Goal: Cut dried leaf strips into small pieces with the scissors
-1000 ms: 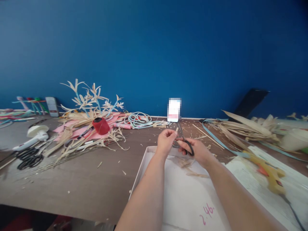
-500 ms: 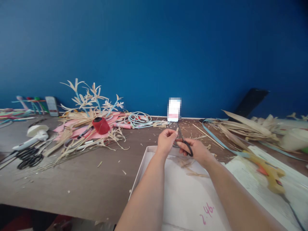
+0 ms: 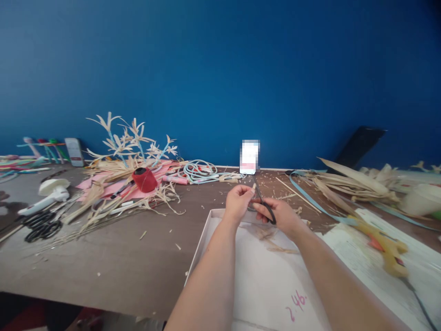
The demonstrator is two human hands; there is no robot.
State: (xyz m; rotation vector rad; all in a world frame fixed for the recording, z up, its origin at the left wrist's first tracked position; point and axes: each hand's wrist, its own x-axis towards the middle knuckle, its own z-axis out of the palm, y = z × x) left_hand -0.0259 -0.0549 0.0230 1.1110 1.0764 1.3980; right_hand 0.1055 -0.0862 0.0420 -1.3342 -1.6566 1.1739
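My left hand (image 3: 237,201) is closed in a pinch on a small pale straw piece (image 3: 254,186), held up over the far edge of a white box lid (image 3: 220,243). My right hand (image 3: 283,215) is closed around the black handles of small scissors (image 3: 263,202), whose blades point up at the straw piece. Straw trimmings (image 3: 272,239) lie in the lid under my hands.
A heap of dried straw, straw flowers (image 3: 127,142), pink paper and a red thread spool (image 3: 144,179) lies at left, with black scissors (image 3: 41,225) and a white tool (image 3: 48,195). Coiled cables (image 3: 200,171) sit by the blue wall. A yellow glue gun (image 3: 382,246) and dried leaves (image 3: 351,184) are at right.
Almost nothing differs; the scissors and my right hand have shifted very slightly against the straw piece.
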